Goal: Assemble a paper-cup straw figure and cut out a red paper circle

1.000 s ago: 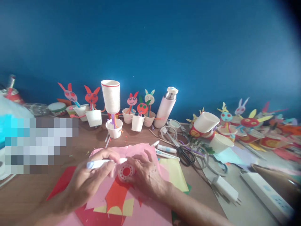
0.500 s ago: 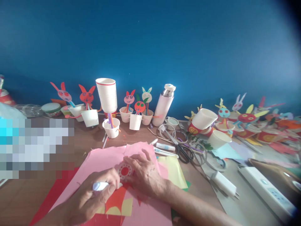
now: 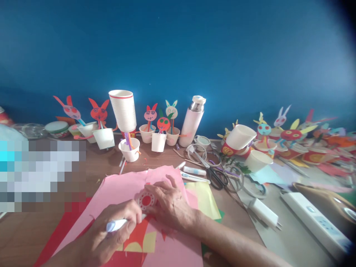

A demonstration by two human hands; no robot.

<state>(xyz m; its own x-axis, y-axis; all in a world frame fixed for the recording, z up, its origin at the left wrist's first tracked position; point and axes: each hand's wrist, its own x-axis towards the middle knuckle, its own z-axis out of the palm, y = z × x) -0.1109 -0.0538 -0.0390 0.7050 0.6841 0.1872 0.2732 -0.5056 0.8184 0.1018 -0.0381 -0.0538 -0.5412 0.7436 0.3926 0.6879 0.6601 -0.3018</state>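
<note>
My left hand (image 3: 118, 226) is closed round a white marker-like pen (image 3: 118, 224) with a bluish end, its tip low beside a white ring (image 3: 146, 200) with small holes. Red shows through the ring's centre and holes. My right hand (image 3: 169, 204) lies flat with fingers spread, its thumb and fingers at the ring's right edge. Under both hands is pink paper (image 3: 116, 185). Below the ring lie an orange-red paper piece (image 3: 138, 231) and yellow scraps (image 3: 149, 243).
Behind the paper stand a stack of paper cups (image 3: 124, 111), a cup with coloured strips (image 3: 129, 151), several rabbit-faced cups and a white flask (image 3: 192, 122). To the right lie scissors (image 3: 215, 178), pens, coiled cable, a charger (image 3: 264, 213) and a power strip (image 3: 317, 218).
The whole view has shifted slightly. The pen's rear end has swung a little left and down in my left hand. My right hand stays on the ring.
</note>
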